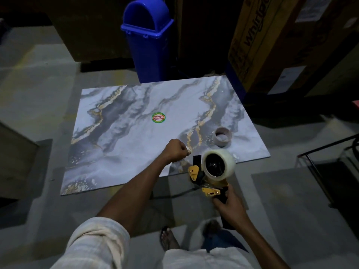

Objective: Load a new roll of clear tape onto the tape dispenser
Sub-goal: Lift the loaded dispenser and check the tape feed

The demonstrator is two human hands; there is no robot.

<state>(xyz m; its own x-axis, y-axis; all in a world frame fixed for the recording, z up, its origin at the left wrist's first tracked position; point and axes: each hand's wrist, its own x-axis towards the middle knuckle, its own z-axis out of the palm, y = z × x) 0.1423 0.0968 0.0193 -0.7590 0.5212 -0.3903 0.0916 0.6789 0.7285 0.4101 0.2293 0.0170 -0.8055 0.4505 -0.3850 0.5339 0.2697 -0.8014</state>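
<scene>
A yellow and black tape dispenser [200,177] is held up by its handle in my right hand [229,206], just off the near right corner of the marbled table [136,133]. A roll of clear tape [219,164] sits on the dispenser's hub. My left hand [175,151] is over the table just left of the dispenser, fingers closed as a fist; something small and pale shows at the fingertips, too small to identify. An empty cardboard tape core [223,136] lies on the table behind the dispenser.
A blue swing-lid bin [149,41] stands behind the table. A large cardboard box [275,39] is at the back right and a dark metal frame [330,162] at the right. A round sticker [158,117] marks the tabletop. My sandalled foot [169,239] is below.
</scene>
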